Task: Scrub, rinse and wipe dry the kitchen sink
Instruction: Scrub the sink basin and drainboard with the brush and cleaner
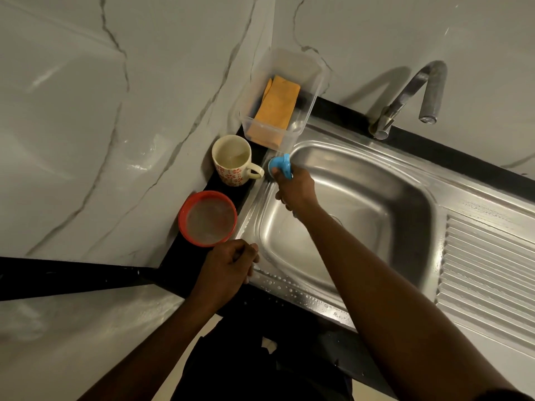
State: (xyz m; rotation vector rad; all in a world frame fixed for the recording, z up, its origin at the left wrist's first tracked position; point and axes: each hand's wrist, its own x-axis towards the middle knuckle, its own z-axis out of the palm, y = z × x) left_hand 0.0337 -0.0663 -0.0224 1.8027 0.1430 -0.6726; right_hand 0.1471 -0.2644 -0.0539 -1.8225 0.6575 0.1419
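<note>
The view from the head looks down on a steel sink (pixel 301 293) set in a black worktop (pixel 170 274), with grey-veined marble wall (pixel 86 111) behind and to the left. Water drops lie on the sink's near rim.

The right hand (pixel 295 189) reaches across the basin to its far left corner. Its fingers are closed round the blue handle of a scrubber (pixel 279 166), which is pressed against the rim at that corner. The left hand (pixel 228 264) rests at the near left corner of the sink, knuckles up and fingers curled. Whether they hold anything cannot be told.

On the worktop left of the sink stands a cream mug (pixel 231 160) with a red flower pattern, its handle turned toward the scrubber. Nearer, just beside the left hand, sits a round red tub (pixel 182 215) with a cloudy middle. Behind the mug a clear plastic box (pixel 308 91) leans against the wall and holds a folded orange cloth (pixel 278 105).

A metal tap (pixel 417 91) rises from the back edge of the sink, its spout bent over the basin. The ribbed draining board (pixel 486 270) lies to the right of the basin.
</note>
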